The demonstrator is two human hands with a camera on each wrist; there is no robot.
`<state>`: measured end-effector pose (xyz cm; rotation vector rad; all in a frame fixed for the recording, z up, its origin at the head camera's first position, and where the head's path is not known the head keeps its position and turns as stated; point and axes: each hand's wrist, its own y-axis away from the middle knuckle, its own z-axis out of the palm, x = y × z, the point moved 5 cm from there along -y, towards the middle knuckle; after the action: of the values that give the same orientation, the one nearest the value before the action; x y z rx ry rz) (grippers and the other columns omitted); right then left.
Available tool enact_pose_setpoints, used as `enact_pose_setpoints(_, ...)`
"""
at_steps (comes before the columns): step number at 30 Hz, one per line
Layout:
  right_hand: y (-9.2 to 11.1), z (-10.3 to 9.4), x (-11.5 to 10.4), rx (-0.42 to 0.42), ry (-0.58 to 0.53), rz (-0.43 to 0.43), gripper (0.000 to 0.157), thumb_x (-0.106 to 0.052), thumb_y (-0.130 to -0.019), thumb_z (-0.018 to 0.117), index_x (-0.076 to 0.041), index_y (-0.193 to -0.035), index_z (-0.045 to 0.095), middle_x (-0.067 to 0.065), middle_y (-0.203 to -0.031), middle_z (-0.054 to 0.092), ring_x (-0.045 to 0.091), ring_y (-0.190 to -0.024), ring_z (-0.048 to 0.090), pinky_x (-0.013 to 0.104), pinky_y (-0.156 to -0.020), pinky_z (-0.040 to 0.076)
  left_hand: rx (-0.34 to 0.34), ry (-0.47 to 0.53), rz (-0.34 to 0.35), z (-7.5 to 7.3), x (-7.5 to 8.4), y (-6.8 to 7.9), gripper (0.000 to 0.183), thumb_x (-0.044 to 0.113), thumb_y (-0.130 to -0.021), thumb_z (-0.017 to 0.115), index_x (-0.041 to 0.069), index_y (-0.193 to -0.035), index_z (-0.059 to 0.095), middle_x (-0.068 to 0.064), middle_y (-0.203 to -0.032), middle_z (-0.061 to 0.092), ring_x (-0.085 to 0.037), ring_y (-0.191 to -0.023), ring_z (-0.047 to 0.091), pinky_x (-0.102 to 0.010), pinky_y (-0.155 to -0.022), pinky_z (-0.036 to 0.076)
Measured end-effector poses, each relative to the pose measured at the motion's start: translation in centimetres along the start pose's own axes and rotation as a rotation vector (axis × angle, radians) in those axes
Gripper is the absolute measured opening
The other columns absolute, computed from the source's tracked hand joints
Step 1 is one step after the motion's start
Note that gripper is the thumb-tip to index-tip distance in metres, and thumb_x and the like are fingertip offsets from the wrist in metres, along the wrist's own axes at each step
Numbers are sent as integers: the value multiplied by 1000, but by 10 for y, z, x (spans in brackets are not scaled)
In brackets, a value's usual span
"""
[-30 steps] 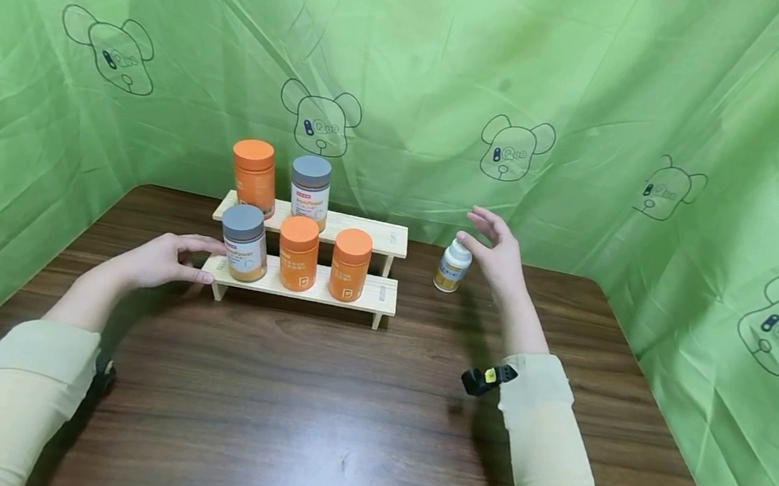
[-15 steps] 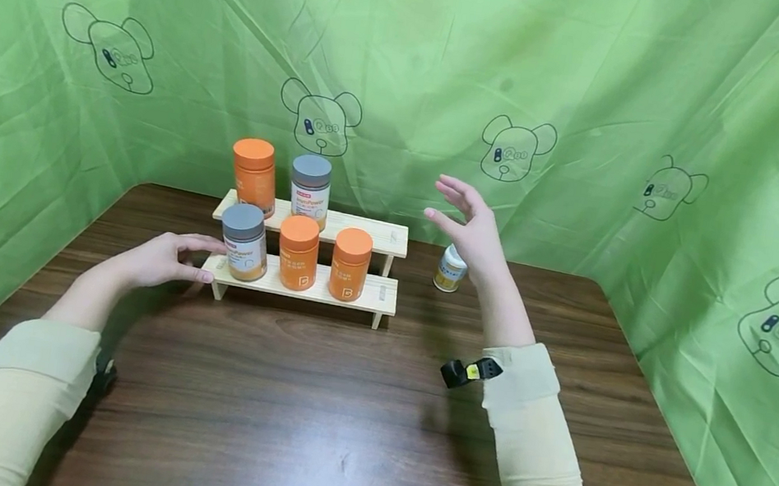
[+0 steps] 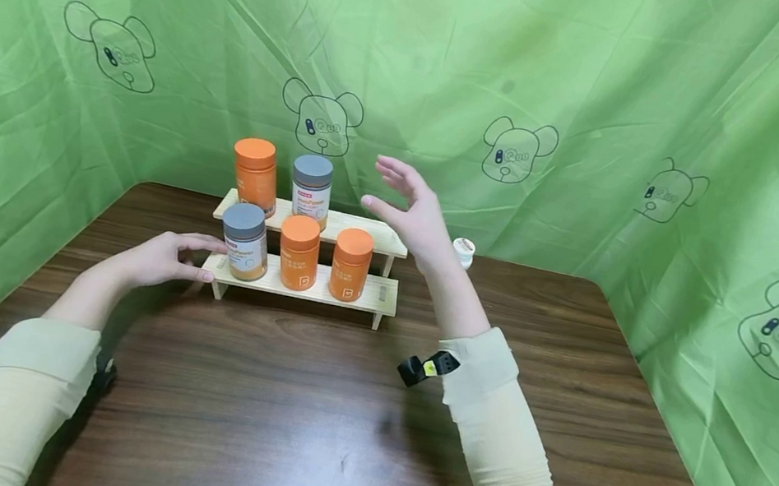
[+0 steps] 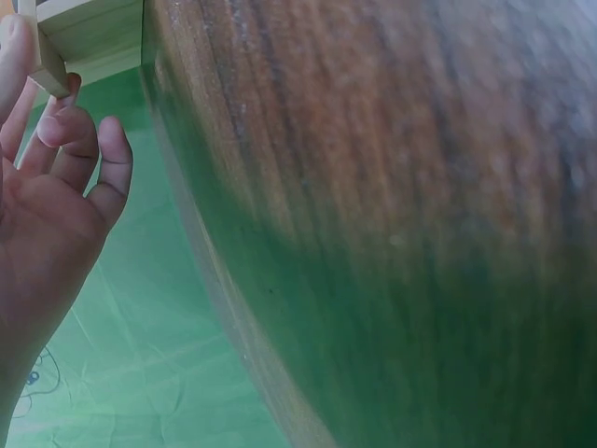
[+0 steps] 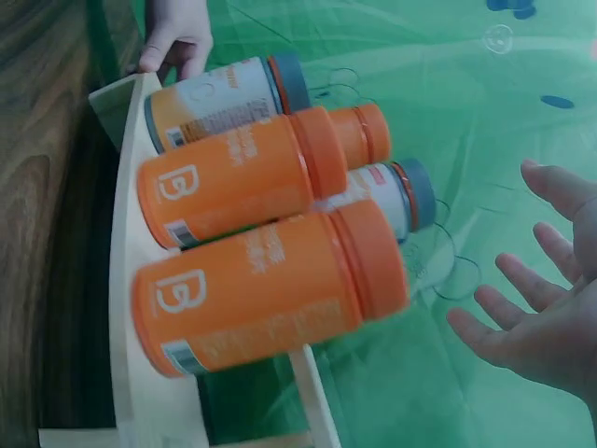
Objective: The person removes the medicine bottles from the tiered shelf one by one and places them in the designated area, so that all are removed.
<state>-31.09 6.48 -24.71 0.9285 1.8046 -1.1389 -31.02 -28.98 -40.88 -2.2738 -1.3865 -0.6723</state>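
My left hand [image 3: 166, 260] grips the left end of the lower step of a two-step wooden display rack [image 3: 382, 295], thumb at the front corner. Beside its fingertips stands a grey-lidded jar [image 3: 245, 243] on that step. Two orange jars [image 5: 266, 285] stand to the right of it. On the upper step are another orange jar [image 3: 255, 177] and a second grey-lidded jar [image 3: 310, 192]. My right hand [image 3: 415, 212] hovers over the upper step's right end, fingers spread and holding nothing. A small white-capped bottle [image 3: 464, 248] shows behind my right wrist, its body hidden.
The rack stands near the back of a dark wood-grain table [image 3: 304, 422]. Green cloth [image 3: 416, 56] printed with bear heads hangs behind and at both sides. The upper step's right part bears no jar.
My right hand has left the small white-capped bottle and moved left and up to the rack's upper step. The bottle stays on the table; my left hand has not moved.
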Motion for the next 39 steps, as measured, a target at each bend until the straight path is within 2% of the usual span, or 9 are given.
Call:
enact_pose_setpoints(4,-15,17,18,-21,-4,6,62,-19,-83,74,-17,-138,47,2,-141,48,20,-131,42,43,-103,37,7,-7,-7,-1,1,0,50,34,-82,73,17,-127,59,-9,-133,55,-21,-99,52,-26,-80,41)
enact_pose_setpoints(11,-31,35,31,-24,21,59,58,-23,-83,74,-25,-136,50,-2,-138,51,16,-127,45,43,-102,38,-1,-9,-7,-1,2,-1,50,34,-83,72,16,-128,59,-8,-132,56,-22,-106,52,-30,-82,42)
enact_pose_setpoints(17,-43,45,36,-55,50,51,57,-23,-83,74,-21,-135,50,2,-137,52,22,-128,45,46,-104,34,-3,-6,-8,-2,4,0,51,33,-82,73,17,-128,58,-8,-132,56,-20,-106,53,-30,-83,41)
enact_pose_setpoints(20,-49,50,36,-65,71,44,56,-23,-83,73,-21,-135,51,0,-136,53,24,-127,45,45,-104,36,-1,6,-8,-2,3,1,50,32,-82,73,16,-128,58,-8,-133,56,-22,-106,53,-29,-83,41)
enact_pose_setpoints(24,-55,59,39,-71,87,72,54,-23,-84,73,-22,-134,52,-1,-134,53,20,-124,47,41,-99,41,-7,20,-15,0,1,2,50,33,-82,73,16,-128,59,-10,-134,54,-25,-113,50,-28,-83,41)
enact_pose_setpoints(29,-60,67,41,-50,93,83,51,-23,-84,73,-23,-131,55,-1,-129,56,14,-116,51,33,-90,46,-13,31,-25,2,-2,1,51,34,-82,73,15,-128,59,-13,-136,52,-31,-125,43,-39,-92,38)
enact_pose_setpoints(32,-63,70,43,-37,95,78,50,-22,-83,73,-22,-130,56,-1,-126,58,14,-113,52,31,-90,44,-17,31,-21,2,-2,1,52,34,-82,73,14,-128,58,-14,-136,51,-34,-127,42,-46,-95,35)
enact_pose_setpoints(36,-65,72,44,-33,95,95,50,-24,-84,73,-23,-130,56,-1,-125,57,13,-112,51,29,-92,42,-14,19,-15,3,-2,0,52,34,-83,72,13,-128,58,-13,-135,52,-32,-125,44,-40,-93,37)
enact_pose_setpoints(39,-65,73,44,-31,76,101,50,-24,-84,73,-23,-131,56,0,-124,57,13,-111,51,29,-89,44,-8,19,-14,2,-2,0,52,34,-83,72,13,-128,58,-13,-135,53,-31,-124,45,-35,-90,38)
